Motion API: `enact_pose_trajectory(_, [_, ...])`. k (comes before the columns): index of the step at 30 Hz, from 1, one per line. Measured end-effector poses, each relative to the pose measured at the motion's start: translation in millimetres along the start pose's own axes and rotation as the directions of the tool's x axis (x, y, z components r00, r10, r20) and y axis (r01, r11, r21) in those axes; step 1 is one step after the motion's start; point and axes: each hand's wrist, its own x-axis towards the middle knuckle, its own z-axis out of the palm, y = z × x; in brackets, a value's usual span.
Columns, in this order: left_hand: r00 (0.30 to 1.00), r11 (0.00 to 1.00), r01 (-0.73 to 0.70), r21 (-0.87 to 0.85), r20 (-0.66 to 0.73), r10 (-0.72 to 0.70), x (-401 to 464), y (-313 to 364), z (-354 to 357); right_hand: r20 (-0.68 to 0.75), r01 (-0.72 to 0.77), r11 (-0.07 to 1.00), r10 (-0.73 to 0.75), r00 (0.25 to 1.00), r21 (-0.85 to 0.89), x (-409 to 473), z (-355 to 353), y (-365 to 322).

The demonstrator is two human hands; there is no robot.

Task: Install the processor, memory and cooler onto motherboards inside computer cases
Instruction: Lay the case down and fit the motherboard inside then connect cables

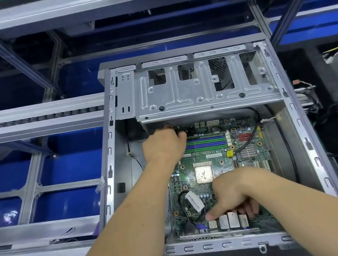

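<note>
An open grey computer case lies flat with a green motherboard inside. A silver processor sits in the socket at the board's middle. Green and purple memory slots run across the board's far part. My left hand is curled at the far left corner of the board, by the memory slots' left end; its fingertips are hidden. My right hand rests on the near edge of the board, thumb and fingers touching the silver rear ports.
A metal drive cage covers the far half of the case. A black cable with a yellow plug crosses the board's right side; another black labelled cable loops at the near left. Conveyor rails and blue bins lie left. Cooler parts and wires sit right.
</note>
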Motion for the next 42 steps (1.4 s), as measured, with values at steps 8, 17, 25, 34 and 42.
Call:
enact_pose_trajectory(8, [1.0,0.999,-0.028,-0.039,-0.004,0.028,-0.6,2.3,-1.8,-0.038,-0.056,0.998,0.056,0.998,-0.009,-2.0,3.4,-9.7])
enact_pose_trajectory(17, [0.999,0.996,-0.048,-0.076,0.022,0.05,-1.6,4.7,-5.4,0.003,-0.045,0.999,0.045,0.999,-0.02,-3.7,4.4,-4.3])
enact_pose_trajectory(25, [0.999,0.996,-0.045,-0.079,0.019,0.047,-0.2,3.6,-5.1,0.0,-0.039,0.999,0.039,0.999,0.032,-0.3,3.7,-2.0])
enact_pose_trajectory(34, [0.999,0.998,-0.024,-0.059,0.042,0.026,1.7,2.0,-5.2,0.031,-0.036,0.999,0.036,0.999,0.004,-6.8,4.2,-7.3])
enact_pose_trajectory(42, [0.999,0.997,-0.034,-0.064,0.035,0.037,0.3,3.0,-5.2,-0.02,-0.001,1.0,0.001,1.0,0.031,-10.4,-0.8,-2.1])
